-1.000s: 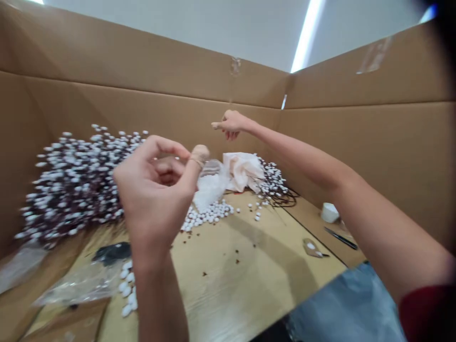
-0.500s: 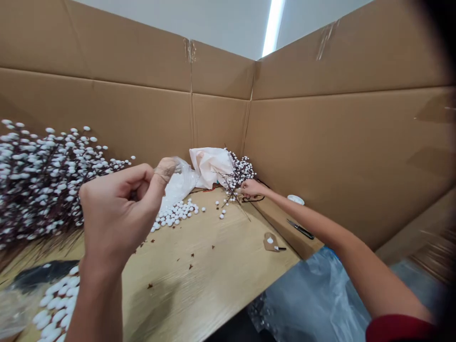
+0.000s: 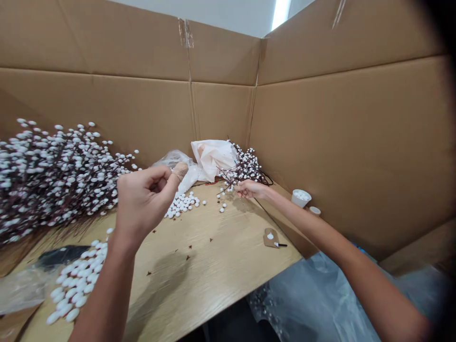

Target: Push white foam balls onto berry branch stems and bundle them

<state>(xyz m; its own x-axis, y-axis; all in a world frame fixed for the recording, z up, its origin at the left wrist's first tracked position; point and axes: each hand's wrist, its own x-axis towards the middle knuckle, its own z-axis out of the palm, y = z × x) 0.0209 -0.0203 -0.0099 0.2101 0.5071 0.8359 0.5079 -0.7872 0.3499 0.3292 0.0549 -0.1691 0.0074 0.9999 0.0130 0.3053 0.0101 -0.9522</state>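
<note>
My left hand [image 3: 149, 202] is raised over the left of the table, fingers curled into a fist and thumb pressed against the index finger. A beige wrap covers the thumb tip; anything inside the fist is hidden. My right hand [image 3: 251, 188] reaches to the back right, its fingers bent together beside a bundle of white-berry branches [image 3: 249, 164]. What those fingers hold is too small to make out. Loose white berries [image 3: 223, 207] lie just in front of it, and a pile of white berries [image 3: 183, 203] lies further left.
A large heap of white-berry branches [image 3: 67, 166] fills the left. Nearer are more white balls [image 3: 76, 285]. White cups [image 3: 301, 197] stand by the cardboard wall [image 3: 338, 137]. A brown card piece [image 3: 270, 237] lies near the table edge; clear plastic [image 3: 306, 294] hangs beyond it.
My view has shifted, and my left hand appears further right, still closed. My right hand stays by the branches; the thin stem below it no longer shows. The knife has gone behind my right arm.
</note>
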